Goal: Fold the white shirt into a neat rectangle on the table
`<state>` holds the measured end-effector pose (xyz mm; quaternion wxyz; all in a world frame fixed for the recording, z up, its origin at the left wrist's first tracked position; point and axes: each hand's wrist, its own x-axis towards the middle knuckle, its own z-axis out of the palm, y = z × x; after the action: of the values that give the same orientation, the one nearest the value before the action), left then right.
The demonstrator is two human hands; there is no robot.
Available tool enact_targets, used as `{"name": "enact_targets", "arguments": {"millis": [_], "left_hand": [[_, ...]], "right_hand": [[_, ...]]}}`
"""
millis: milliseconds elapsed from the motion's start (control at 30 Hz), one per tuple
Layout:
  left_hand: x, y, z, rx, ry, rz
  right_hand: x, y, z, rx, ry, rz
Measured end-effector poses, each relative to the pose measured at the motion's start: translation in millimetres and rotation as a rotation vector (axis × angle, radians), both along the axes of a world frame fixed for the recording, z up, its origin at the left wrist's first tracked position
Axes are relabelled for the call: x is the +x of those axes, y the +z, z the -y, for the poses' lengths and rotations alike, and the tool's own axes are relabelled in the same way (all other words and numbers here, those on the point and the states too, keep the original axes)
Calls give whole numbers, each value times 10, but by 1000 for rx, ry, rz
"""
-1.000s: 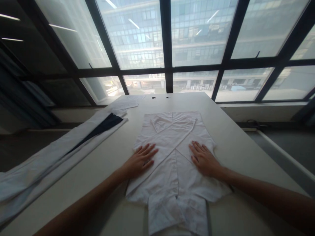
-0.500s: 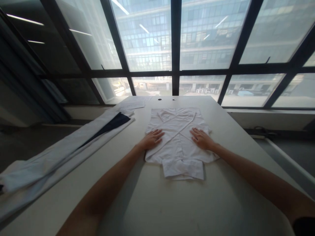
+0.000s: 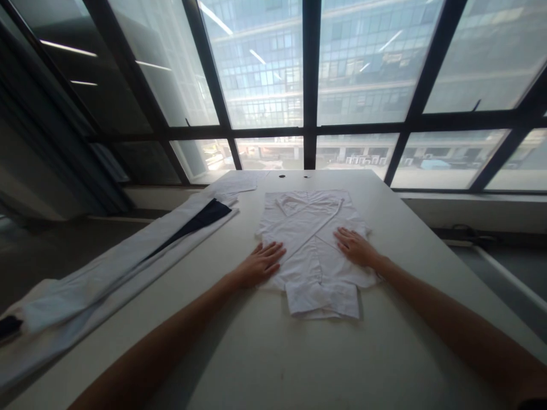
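Observation:
A white garment [image 3: 305, 228], possibly a shirt, lies flat and folded in on the table in front of me. A smaller folded flap of the same cloth juts from its near edge. My left hand [image 3: 261, 263] rests at the garment's left edge, palm down, with the fingers stretched onto the cloth. On the right part of the garment, my right hand [image 3: 355, 247] lies flat with its fingers extended. Neither hand grips anything. Light wrinkles and slanting fold lines cross the cloth between the hands.
The white table [image 3: 273, 353] runs away from me toward large dark-framed windows [image 3: 310, 85]. Along its left side lie long white cloths [image 3: 98, 285] with a dark navy piece [image 3: 199, 222] among them. A paper-like white sheet [image 3: 239, 181] lies at the far left. A grey curtain [image 3: 55, 114] hangs at left.
My left hand has slid down toward the near left edge of the garment. My right hand stays flat in nearly the same place on the cloth. The view has shifted slightly.

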<state>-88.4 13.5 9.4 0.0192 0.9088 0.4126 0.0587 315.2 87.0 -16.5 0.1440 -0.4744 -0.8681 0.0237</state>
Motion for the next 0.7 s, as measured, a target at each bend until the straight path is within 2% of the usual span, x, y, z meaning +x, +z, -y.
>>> {"name": "enact_targets", "arguments": {"millis": [200, 333, 433, 600, 700], "left_hand": [[-143, 8, 73, -34, 31, -35], [-147, 2, 73, -55, 18, -49], [-121, 36, 112, -55, 26, -49], [-66, 184, 145, 23, 23, 48], [-23, 240, -27, 132, 98, 152]], "right_hand": [[9, 134, 169, 16, 71, -74], [216, 79, 402, -7, 172, -114], [390, 30, 546, -22, 187, -111], [438, 40, 595, -16, 172, -132], [376, 57, 560, 28, 137, -167]]}}
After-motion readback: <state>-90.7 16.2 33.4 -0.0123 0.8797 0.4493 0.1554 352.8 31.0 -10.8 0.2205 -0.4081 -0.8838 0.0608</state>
